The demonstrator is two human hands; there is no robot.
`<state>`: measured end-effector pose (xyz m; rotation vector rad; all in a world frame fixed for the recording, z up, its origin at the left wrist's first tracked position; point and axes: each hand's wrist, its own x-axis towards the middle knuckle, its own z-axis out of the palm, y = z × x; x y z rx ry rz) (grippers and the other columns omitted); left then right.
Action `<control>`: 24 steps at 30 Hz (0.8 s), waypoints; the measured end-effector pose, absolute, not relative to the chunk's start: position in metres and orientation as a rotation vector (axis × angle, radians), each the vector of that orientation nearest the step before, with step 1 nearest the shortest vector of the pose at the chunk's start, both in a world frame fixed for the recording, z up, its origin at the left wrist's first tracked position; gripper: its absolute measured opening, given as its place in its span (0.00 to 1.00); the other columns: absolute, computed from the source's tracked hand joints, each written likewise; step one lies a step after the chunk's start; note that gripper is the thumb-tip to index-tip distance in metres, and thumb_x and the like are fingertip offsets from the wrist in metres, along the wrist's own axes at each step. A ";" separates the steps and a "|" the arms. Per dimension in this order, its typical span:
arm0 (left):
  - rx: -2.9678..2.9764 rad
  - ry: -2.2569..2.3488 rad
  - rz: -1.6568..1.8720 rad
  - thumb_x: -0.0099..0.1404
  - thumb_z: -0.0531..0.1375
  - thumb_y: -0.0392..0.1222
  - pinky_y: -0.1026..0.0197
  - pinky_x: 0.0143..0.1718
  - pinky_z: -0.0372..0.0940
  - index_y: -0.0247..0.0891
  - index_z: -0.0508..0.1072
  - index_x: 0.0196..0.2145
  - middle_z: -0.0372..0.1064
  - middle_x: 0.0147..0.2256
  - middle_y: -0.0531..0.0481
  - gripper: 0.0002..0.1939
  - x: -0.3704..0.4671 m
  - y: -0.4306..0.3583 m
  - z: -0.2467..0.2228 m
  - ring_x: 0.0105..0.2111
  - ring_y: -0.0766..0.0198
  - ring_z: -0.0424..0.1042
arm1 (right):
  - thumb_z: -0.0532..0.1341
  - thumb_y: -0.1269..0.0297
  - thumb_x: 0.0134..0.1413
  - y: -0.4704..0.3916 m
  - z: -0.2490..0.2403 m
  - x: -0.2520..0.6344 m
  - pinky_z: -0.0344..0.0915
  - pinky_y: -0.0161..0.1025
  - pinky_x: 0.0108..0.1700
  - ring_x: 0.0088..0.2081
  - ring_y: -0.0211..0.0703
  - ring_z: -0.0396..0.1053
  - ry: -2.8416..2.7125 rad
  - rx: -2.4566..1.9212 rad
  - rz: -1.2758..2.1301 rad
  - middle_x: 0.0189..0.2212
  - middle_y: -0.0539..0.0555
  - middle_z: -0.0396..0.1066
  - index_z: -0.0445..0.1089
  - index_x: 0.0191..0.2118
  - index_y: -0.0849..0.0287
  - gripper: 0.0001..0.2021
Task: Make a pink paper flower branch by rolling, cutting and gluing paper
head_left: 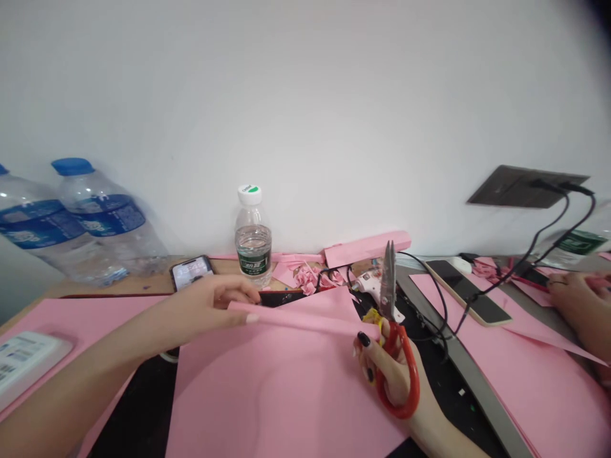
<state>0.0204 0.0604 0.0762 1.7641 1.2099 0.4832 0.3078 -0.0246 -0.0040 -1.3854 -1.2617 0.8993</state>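
Note:
A large sheet of pink paper (281,388) lies in front of me, its far edge turned over into a narrow fold. My left hand (217,300) is closed on the left end of that fold, thumb on top. At the other end, my right hand (394,372) pinches the paper between thumb and fingers. The same right hand carries red-handled scissors (389,289), their blades pointing up and away and looking nearly closed. Something yellow is wrapped near the scissors' pivot. Behind the fold lie crumpled pink paper flowers (307,277) and a white glue gun (371,284), partly hidden by the scissors.
A small water bottle (252,245) stands by the wall; large bottles (107,216) lean at left. A phone (191,271) lies behind my left hand, another phone (470,292) at right. Black cables hang from a wall socket (525,186). Another person's hand (580,302) is far right.

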 end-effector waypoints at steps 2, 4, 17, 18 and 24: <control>1.902 1.193 0.384 0.55 0.63 0.42 0.66 0.30 0.62 0.43 0.77 0.33 0.74 0.27 0.56 0.07 0.021 0.056 0.073 0.31 0.59 0.72 | 0.61 0.51 0.52 -0.025 -0.001 0.304 0.58 0.33 0.20 0.19 0.35 0.59 -1.262 -1.377 0.979 0.19 0.48 0.62 0.63 0.30 0.59 0.15; 1.973 1.171 0.305 0.55 0.62 0.40 0.64 0.36 0.62 0.45 0.78 0.35 0.76 0.33 0.55 0.09 0.027 0.047 0.067 0.36 0.58 0.73 | 0.62 0.50 0.50 -0.027 0.002 0.300 0.57 0.32 0.20 0.19 0.34 0.57 -1.281 -1.389 1.066 0.19 0.46 0.60 0.62 0.32 0.59 0.16; 1.973 1.007 0.311 0.63 0.53 0.39 0.65 0.27 0.54 0.41 0.62 0.25 0.62 0.26 0.57 0.08 0.079 0.000 0.052 0.27 0.63 0.62 | 0.65 0.55 0.45 -0.038 0.006 0.293 0.48 0.31 0.23 0.22 0.33 0.46 -1.622 -1.276 1.211 0.20 0.43 0.50 0.56 0.26 0.57 0.16; 1.929 1.018 0.311 0.63 0.53 0.39 0.65 0.28 0.54 0.41 0.61 0.26 0.61 0.26 0.57 0.08 0.077 0.003 0.057 0.28 0.63 0.61 | 0.65 0.54 0.43 -0.037 0.006 0.296 0.47 0.32 0.23 0.23 0.33 0.46 -1.636 -1.290 1.155 0.20 0.43 0.50 0.56 0.26 0.56 0.17; 1.716 1.059 0.326 0.67 0.50 0.42 0.62 0.36 0.61 0.42 0.65 0.37 0.64 0.30 0.56 0.06 0.064 0.017 0.083 0.32 0.62 0.67 | 0.64 0.58 0.42 -0.038 0.002 0.306 0.51 0.33 0.24 0.25 0.37 0.51 -1.727 -1.441 0.890 0.24 0.45 0.54 0.56 0.33 0.54 0.16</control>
